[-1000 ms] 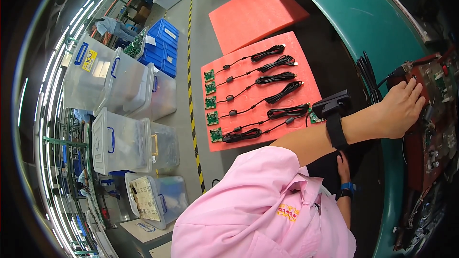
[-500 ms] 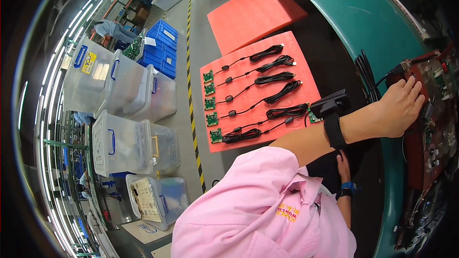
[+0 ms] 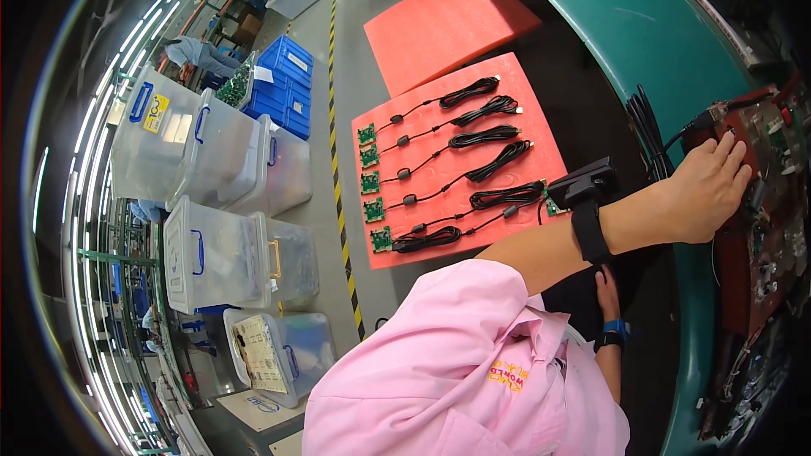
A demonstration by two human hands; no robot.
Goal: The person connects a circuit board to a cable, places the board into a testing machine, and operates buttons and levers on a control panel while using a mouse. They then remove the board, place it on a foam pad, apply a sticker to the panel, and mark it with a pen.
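My left hand (image 3: 708, 190) reaches across to the right with its palm down. Its fingers lie a little apart on the edge of a reddish-brown fixture (image 3: 735, 262) that carries circuit parts; its thumb is hidden. A black strap with a black device (image 3: 585, 183) is around that wrist. Beside the fingers, a black cable plug (image 3: 699, 124) meets the fixture, and a bundled black cable (image 3: 647, 137) hangs near it. My right hand (image 3: 607, 294), below the left forearm, wears a blue-and-black wristband. Its visible fingers look straight, low against dark clothing, and I see nothing held.
A pink foam sheet (image 3: 473, 245) bears several green circuit boards (image 3: 372, 181) with coiled black cables (image 3: 498, 160). Another pink foam block (image 3: 448, 29) lies beyond. A green bench (image 3: 655, 34) runs along the right. Clear plastic bins (image 3: 215, 253) and blue crates (image 3: 283, 84) stand left.
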